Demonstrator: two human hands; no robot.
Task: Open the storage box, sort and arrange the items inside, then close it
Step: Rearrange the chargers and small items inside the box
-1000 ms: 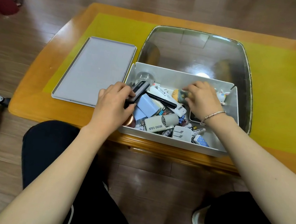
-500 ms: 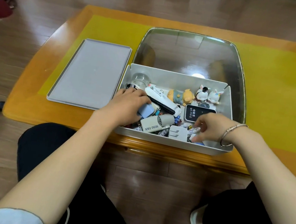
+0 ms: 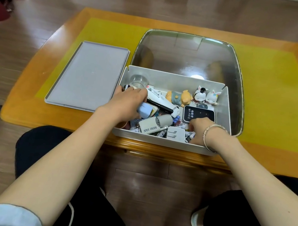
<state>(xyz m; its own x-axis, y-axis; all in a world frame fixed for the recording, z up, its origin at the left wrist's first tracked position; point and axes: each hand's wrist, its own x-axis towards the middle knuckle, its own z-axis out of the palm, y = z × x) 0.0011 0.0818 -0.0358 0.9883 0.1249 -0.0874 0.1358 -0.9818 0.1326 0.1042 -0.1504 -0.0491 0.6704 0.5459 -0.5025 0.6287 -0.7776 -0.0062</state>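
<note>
Wooden floor surrounds a low orange surface with a yellow mat on top. At its near edge stands the open storage box, its front wall flush with the surface edge, just in front of the person's knees. The grey lid lies flat just beside the box on the left, close to the left edge. Behind the box stands a clear plastic tub, touching its back wall.

The left hand reaches into the left part of the box with curled fingers over a light blue item; I cannot tell if it really grips it. The right hand, with a bracelet on the wrist, is in the front right corner, fingers bent down among small items; what it holds is hidden.

Along the back wall sit a clear cup, a pig figure and two rabbit figures. A black Wi-Fi device lies beside the right hand, and a mini fan and a white plug lie at the front. Free room remains on the mat to the right of the box.
</note>
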